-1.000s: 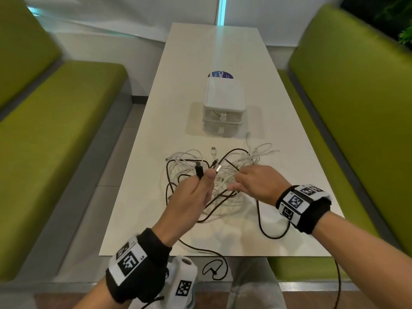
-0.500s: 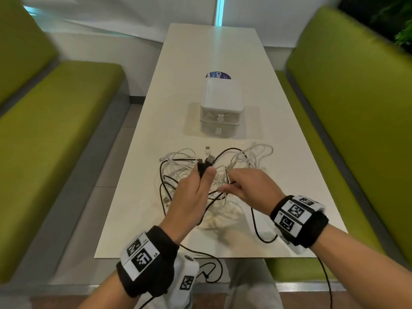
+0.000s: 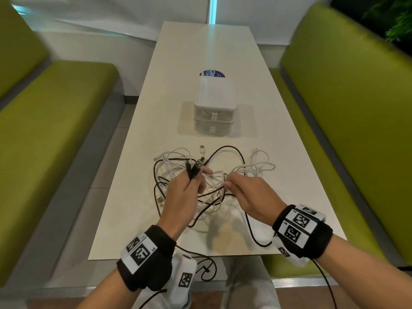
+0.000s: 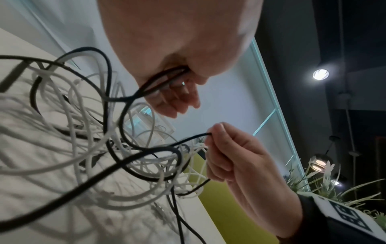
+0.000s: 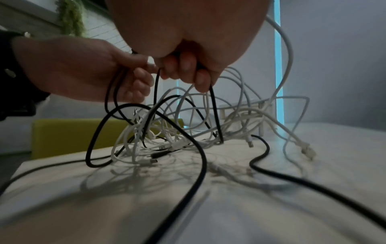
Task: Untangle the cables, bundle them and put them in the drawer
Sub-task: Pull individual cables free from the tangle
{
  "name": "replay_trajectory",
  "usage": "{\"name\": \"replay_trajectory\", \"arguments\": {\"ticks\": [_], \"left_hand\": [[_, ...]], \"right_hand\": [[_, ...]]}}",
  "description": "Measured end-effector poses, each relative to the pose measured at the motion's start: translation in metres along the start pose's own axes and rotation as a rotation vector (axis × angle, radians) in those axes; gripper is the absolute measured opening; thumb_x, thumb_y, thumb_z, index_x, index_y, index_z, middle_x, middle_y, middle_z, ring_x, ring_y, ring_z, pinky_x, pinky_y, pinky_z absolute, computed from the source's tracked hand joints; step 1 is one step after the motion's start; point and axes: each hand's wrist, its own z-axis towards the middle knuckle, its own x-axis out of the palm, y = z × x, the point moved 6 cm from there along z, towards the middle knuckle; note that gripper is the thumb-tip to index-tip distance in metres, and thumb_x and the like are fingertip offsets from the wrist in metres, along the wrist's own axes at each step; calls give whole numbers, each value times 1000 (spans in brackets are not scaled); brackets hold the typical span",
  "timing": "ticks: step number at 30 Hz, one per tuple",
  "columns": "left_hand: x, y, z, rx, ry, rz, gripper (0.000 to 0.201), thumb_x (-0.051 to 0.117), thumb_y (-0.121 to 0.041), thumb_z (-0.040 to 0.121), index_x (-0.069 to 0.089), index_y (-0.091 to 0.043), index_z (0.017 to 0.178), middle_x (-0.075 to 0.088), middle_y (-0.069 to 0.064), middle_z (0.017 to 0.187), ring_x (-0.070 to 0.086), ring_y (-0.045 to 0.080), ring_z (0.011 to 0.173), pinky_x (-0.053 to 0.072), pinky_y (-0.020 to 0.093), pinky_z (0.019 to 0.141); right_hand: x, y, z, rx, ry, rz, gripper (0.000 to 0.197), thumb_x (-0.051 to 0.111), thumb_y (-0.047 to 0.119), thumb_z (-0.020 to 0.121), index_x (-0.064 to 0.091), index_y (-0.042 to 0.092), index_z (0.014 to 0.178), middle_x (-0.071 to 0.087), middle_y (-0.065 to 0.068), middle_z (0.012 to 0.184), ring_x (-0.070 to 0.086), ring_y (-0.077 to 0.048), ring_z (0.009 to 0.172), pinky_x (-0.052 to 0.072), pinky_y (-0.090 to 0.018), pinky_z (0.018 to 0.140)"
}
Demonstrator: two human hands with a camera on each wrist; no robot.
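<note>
1. Sitting at a long white rectangular table (image 3: 200, 52), a person works with both bare hands over a tangled heap of thin black and white cables (image 3: 214, 177) that lies on the near half of the tabletop.
2. The left hand (image 3: 182, 197) is clenched around black cable strands, with two black plug ends (image 3: 194, 170) sticking up out of the top of the fist.
3. The left wrist view shows black cable (image 4: 165, 79) running into the curled fingers of that hand.
4. The right hand (image 3: 252, 195) is also closed, pinching a black strand (image 4: 188, 139) between thumb and fingers and gripping white strands too; part of the tangle is lifted off the table beneath it.
5. In the right wrist view, black loops (image 5: 146, 132) hang down from both hands into the white cables on the table.
6. One black cable (image 3: 256, 237) trails off the near table edge toward the person's lap.
7. A small white plastic two-drawer box (image 3: 214, 103) stands farther along the table, well apart from the cables, with both drawers pushed in.
8. A dark blue round sticker (image 3: 211, 73) shows just behind the box.
9. Green padded benches (image 3: 345, 108) run along both sides of the table.
10. Each wrist carries a black band with black-and-white square markers (image 3: 138, 253).
</note>
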Motion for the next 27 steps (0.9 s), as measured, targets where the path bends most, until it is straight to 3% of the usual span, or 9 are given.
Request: {"name": "replay_trajectory", "arguments": {"ticks": [4, 6, 9, 11, 13, 15, 17, 22, 27], "left_hand": [[3, -2, -3, 25, 102, 83, 26, 41, -26, 104, 66, -28, 103, 65, -6, 73, 54, 12, 56, 46, 37, 54], [15, -9, -7, 100, 228, 202, 23, 41, -21, 103, 63, -27, 109, 61, -15, 61, 51, 1, 53, 41, 23, 55], [28, -16, -10, 198, 330, 520, 20, 41, -23, 102, 58, -25, 92, 58, -13, 71, 57, 10, 71, 36, 26, 62], [22, -21, -7, 236, 279, 629, 24, 38, -29, 96, 56, -27, 81, 63, -7, 74, 58, 15, 70, 40, 32, 63], [3, -33, -4, 302, 146, 649, 21, 41, -27, 90, 58, -28, 78, 63, -9, 70, 57, 11, 63, 39, 30, 60], [-25, -48, 0, 367, -40, 548, 21, 47, -19, 90, 64, -30, 84, 57, -19, 67, 52, -3, 60, 36, 19, 58], [-46, -57, 3, 398, -157, 391, 27, 46, -21, 94, 51, -38, 73, 49, -19, 61, 47, 1, 55, 31, 15, 56], [-58, -42, 1, 235, -237, 66, 36, 42, -42, 92, 48, -34, 58, 48, -15, 56, 40, 6, 58, 35, 35, 63], [-64, -38, -7, 236, -297, -164, 42, 40, -35, 100, 49, -29, 59, 41, -15, 54, 35, 6, 54, 30, 19, 55]], "right_hand": [[-7, -4, -5, 1, -162, 192, 27, 36, 39, 99, 51, 19, 90, 49, 7, 60, 44, -15, 55, 39, -30, 54], [-9, -1, -4, -38, -189, 188, 21, 38, 38, 99, 51, 23, 91, 51, 3, 61, 45, -16, 55, 39, -29, 53], [-3, 4, -2, -68, -115, 147, 21, 34, 39, 97, 47, 23, 91, 53, 0, 61, 45, -17, 55, 36, -29, 52], [7, 2, -2, -72, -2, 66, 25, 25, 45, 96, 39, 25, 89, 52, 1, 61, 47, -22, 55, 34, -33, 52], [12, -4, -4, -75, 66, -17, 29, 20, 50, 97, 35, 27, 86, 48, 6, 62, 49, -23, 56, 32, -34, 51], [12, -14, -4, -36, 78, -36, 35, 20, 50, 99, 38, 23, 86, 45, 9, 60, 48, -22, 54, 29, -31, 52], [10, -19, -2, -6, 60, -41, 35, 21, 49, 99, 37, 22, 84, 39, 11, 55, 43, -20, 51, 29, -30, 52], [11, -15, 23, 20, 77, -25, 43, 15, 56, 96, 37, 23, 81, 45, 7, 57, 43, -17, 53, 36, -33, 56], [11, -24, 30, 73, 134, -59, 48, 15, 55, 97, 41, 20, 78, 48, 2, 59, 47, -21, 57, 35, -35, 58]]}}
